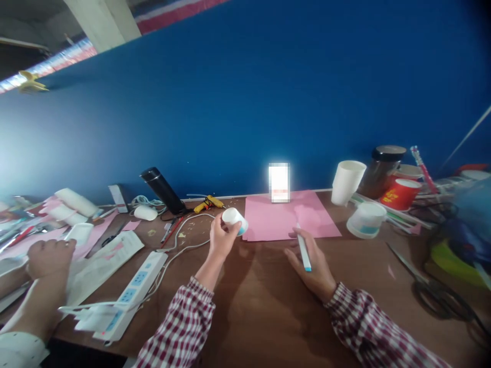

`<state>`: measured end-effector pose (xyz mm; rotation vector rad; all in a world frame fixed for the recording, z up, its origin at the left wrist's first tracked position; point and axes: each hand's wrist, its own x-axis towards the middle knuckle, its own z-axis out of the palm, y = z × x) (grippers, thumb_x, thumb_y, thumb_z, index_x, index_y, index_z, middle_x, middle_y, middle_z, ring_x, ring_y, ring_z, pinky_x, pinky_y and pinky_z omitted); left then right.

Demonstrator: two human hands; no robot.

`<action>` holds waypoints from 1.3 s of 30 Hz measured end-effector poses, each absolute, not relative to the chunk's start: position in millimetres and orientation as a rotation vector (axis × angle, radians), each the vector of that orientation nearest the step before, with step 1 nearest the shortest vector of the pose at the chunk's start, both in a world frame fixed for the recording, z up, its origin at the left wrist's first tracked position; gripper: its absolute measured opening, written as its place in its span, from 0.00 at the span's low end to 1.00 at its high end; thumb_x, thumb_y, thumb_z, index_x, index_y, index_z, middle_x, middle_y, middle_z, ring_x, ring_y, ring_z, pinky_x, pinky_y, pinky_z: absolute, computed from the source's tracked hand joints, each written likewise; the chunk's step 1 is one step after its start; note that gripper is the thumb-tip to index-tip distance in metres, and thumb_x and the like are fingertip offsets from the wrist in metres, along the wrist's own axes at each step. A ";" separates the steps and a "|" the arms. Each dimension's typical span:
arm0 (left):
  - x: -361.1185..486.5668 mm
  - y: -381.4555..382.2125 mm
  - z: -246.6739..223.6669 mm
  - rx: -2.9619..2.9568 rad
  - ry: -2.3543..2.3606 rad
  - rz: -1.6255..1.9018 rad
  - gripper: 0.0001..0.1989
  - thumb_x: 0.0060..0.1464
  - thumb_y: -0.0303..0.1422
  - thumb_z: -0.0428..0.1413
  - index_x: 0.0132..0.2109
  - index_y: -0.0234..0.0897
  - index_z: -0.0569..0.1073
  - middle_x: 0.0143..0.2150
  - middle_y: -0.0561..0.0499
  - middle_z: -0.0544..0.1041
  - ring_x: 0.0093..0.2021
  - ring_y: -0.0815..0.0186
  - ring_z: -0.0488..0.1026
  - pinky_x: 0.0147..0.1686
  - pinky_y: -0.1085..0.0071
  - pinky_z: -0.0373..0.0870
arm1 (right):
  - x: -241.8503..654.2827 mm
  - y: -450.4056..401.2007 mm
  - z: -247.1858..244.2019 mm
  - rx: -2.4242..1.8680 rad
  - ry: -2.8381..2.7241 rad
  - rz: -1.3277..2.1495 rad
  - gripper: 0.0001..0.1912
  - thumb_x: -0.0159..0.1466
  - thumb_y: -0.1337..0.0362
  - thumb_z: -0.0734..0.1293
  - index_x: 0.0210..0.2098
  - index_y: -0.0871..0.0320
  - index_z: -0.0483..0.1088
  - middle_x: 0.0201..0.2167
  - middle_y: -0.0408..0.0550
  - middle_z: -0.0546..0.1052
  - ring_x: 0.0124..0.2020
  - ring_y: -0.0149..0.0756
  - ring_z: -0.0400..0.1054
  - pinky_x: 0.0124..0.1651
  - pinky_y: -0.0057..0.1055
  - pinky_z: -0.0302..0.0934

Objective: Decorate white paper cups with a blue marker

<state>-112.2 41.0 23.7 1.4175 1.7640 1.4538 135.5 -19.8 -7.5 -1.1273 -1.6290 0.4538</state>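
Note:
My left hand [223,236] is closed round a small white paper cup [230,216], tilted, with a bluish patch on its side. A white marker with a blue end [304,250] rests in my right hand [312,266], held at the near edge of the pink paper [284,222]; the fingers curl loosely round it. Behind, at the far side of the paper, stands a bright, pixelated white object [279,183]. The two hands are apart, with brown table between them.
A power strip [134,291] with cables lies left, beside another person's hand [49,258]. Behind are a black bottle [163,190] and yellow glue gun [208,204]. At right are stacked white cups [347,183], a clear cup [366,221], a red cup [401,194] and scissors [433,291].

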 end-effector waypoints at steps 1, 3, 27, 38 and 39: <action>-118.1 46.6 21.6 1.440 1.827 1.416 0.28 0.45 0.38 0.64 0.53 0.36 0.69 0.52 0.41 0.75 0.47 0.56 0.75 0.45 0.63 0.73 | 135.4 -19.9 -6.7 -1.130 -1.640 0.442 0.22 0.64 0.61 0.66 0.56 0.55 0.60 0.46 0.54 0.75 0.36 0.39 0.75 0.41 0.39 0.74; -125.3 56.5 18.2 1.452 1.870 1.385 0.27 0.46 0.39 0.64 0.53 0.35 0.69 0.50 0.41 0.75 0.46 0.56 0.75 0.44 0.63 0.73 | 135.3 -20.2 -5.1 -1.136 -1.648 0.435 0.22 0.64 0.61 0.66 0.55 0.55 0.60 0.46 0.53 0.75 0.37 0.39 0.75 0.42 0.39 0.73; -130.9 119.4 7.3 1.645 2.185 1.070 0.29 0.47 0.38 0.61 0.56 0.34 0.66 0.53 0.37 0.73 0.56 0.49 0.69 0.54 0.56 0.65 | 137.1 -13.3 -12.0 -1.140 -1.648 0.426 0.19 0.64 0.64 0.63 0.54 0.58 0.60 0.43 0.53 0.74 0.33 0.36 0.74 0.42 0.37 0.71; -107.2 97.4 21.2 1.927 1.987 1.607 0.26 0.57 0.36 0.54 0.61 0.35 0.60 0.58 0.37 0.67 0.60 0.52 0.64 0.60 0.52 0.59 | 135.9 -12.1 -10.3 -1.159 -1.509 0.503 0.13 0.69 0.64 0.57 0.51 0.57 0.64 0.40 0.51 0.78 0.34 0.35 0.75 0.38 0.33 0.71; -98.0 95.0 22.7 2.044 1.880 1.654 0.24 0.57 0.36 0.53 0.59 0.35 0.62 0.56 0.37 0.69 0.58 0.52 0.66 0.59 0.51 0.61 | 136.8 -11.1 -9.6 -1.161 -1.472 0.523 0.12 0.70 0.64 0.56 0.51 0.57 0.63 0.38 0.50 0.78 0.31 0.34 0.75 0.36 0.32 0.71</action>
